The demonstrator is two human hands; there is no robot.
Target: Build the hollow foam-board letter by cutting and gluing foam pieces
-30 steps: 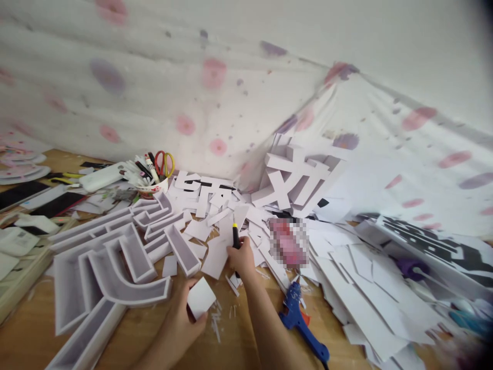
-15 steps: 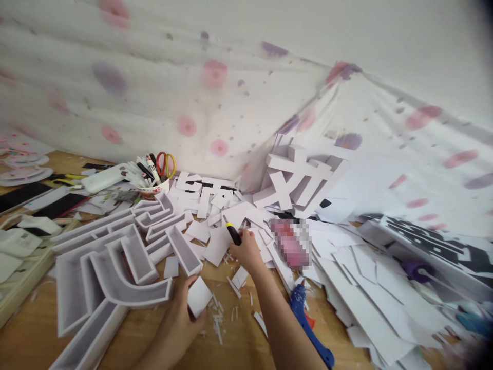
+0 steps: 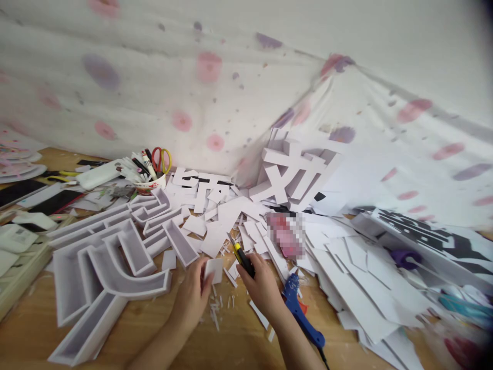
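Note:
Between thumb and fingers, my left hand (image 3: 195, 288) grips a small white foam board piece (image 3: 213, 271), held up above the table. My right hand (image 3: 262, 282) is closed round a yellow and black utility knife (image 3: 243, 257), its blade pointing up and to the left. A short gap separates the knife from the board piece. Left of my left hand lies a large white hollow letter form (image 3: 111, 262) with upright walls and open channels. Thin white offcuts (image 3: 214, 311) are scattered on the wooden table (image 3: 154, 334) below my hands.
A blue glue gun (image 3: 302, 313) lies right of my right forearm. Stacked white sheets (image 3: 358, 288) cover the right side. Behind stand a cup (image 3: 150, 184) of pens and scissors and a raised white character (image 3: 292, 172). A patterned curtain (image 3: 154, 87) hangs at the back.
My right hand has drawn back toward me with the knife, nearer my left hand. My left hand has risen slightly and turned the board piece more upright. The view has shifted a little.

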